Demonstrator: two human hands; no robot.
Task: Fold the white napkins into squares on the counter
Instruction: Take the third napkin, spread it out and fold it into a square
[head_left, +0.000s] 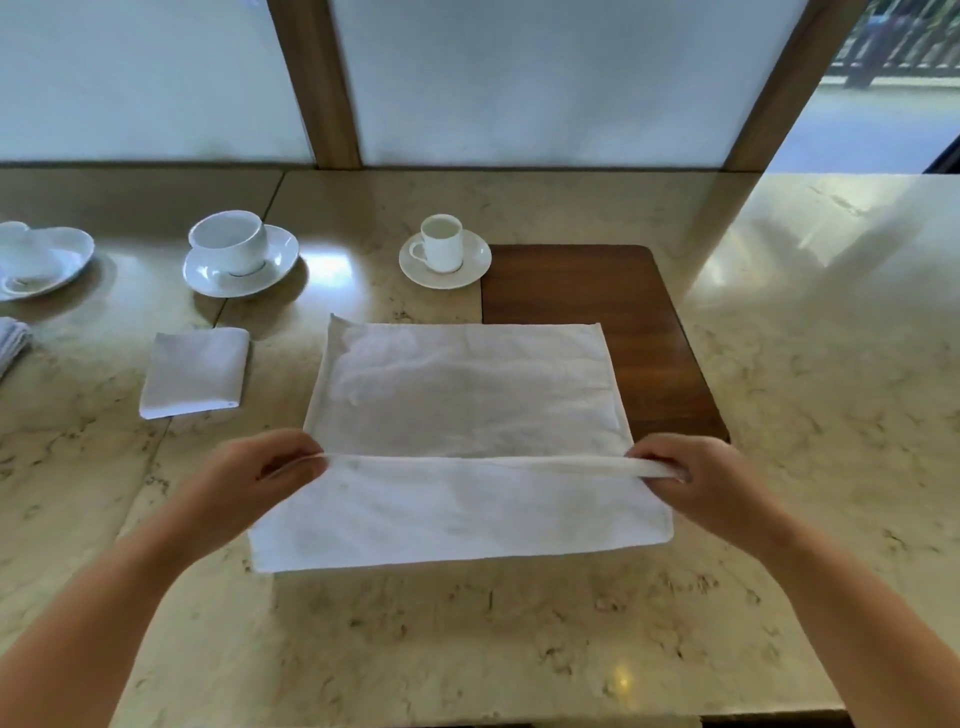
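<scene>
A large white napkin (467, 395) lies spread on the marble counter (467, 639), its right part over a dark wooden board (592, 286). Its near edge is lifted and doubled back over the cloth. My left hand (260, 475) pinches the left end of that raised edge. My right hand (696, 478) pinches the right end. The edge stretches taut between both hands. A small folded napkin square (195, 371) lies flat to the left.
A small cup on a saucer (444, 257) stands behind the napkin. A wider cup and saucer (239, 254) sits further left, with white dishes (36, 260) and more folded cloth (10, 340) at the left edge. Frosted panels with wooden posts close off the back.
</scene>
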